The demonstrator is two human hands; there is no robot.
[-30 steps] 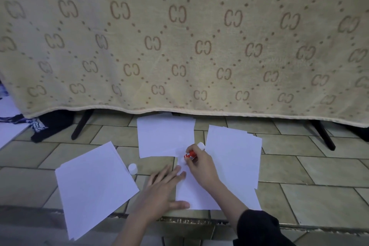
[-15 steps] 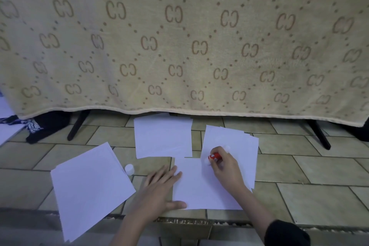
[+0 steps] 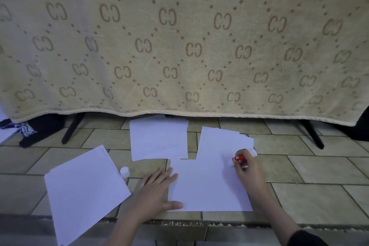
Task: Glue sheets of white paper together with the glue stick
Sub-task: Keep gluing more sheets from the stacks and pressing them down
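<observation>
A white sheet lies flat on the tiled floor in front of me. My left hand rests flat on its left edge, fingers spread. My right hand grips a red glue stick with its tip down on the sheet's upper right part. Behind that sheet is a small stack of white sheets. Another white sheet lies further back in the middle. A tilted stack of sheets sits at the left. The white glue cap stands on the floor beside it.
A beige patterned blanket hangs across the back over a stand with black legs. Dark and patterned cloth lies at the far left. A floor edge strip runs along the front.
My right hand has slid the glue stick rightward along the top of the sheet, from near its left corner to its right part. My left hand stays put.
</observation>
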